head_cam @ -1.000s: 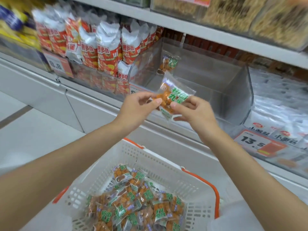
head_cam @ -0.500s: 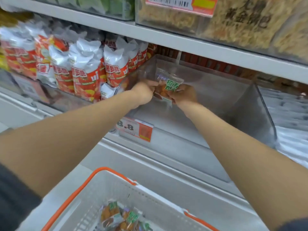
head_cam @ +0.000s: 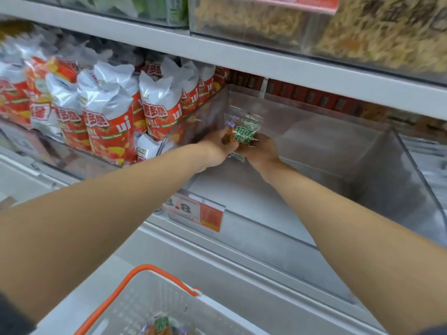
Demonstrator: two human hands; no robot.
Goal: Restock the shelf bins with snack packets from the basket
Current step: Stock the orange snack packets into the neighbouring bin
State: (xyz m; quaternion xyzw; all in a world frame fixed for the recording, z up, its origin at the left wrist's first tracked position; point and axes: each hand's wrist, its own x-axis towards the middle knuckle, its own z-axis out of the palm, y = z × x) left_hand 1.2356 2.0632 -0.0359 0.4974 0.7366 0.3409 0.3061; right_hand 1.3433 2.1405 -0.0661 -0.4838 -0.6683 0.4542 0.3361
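Clear plastic makes up the biggest thing on the shelf (head_cam: 242, 59): a wide bin (head_cam: 399, 180) whose bare floor runs from the shelf's front edge to its back. Left of it, touching its left wall, stand rows of red-and-silver bags (head_cam: 108, 122), upright and packed close. Below the shelf's front edge sits the white basket (head_cam: 145, 303) with its orange handle (head_cam: 135, 274) – only its far corner shows, with a few packets (head_cam: 162, 327) blurred at the bottom. An orange-and-white price tag (head_cam: 193, 211) hangs on the bin's front left corner.

Both arms reach over the front edge into the bin. The left hand (head_cam: 215, 148) and right hand (head_cam: 261, 151) meet near the bin's back left corner, and each grip is closed on the same snack packet (head_cam: 244, 131), fingers curled round its lower part from either side. The packet stands upright between them, green label facing out, its clear top above the fingers; whether its bottom touches the bin floor is hidden by the hands.

A second ago the packet was held out in front of the shelf, above the basket – it has since gone inside the bin. Against half a second ago the hands and packet sit in nearly the same spot by the left wall, still clasped, and less of the basket shows.
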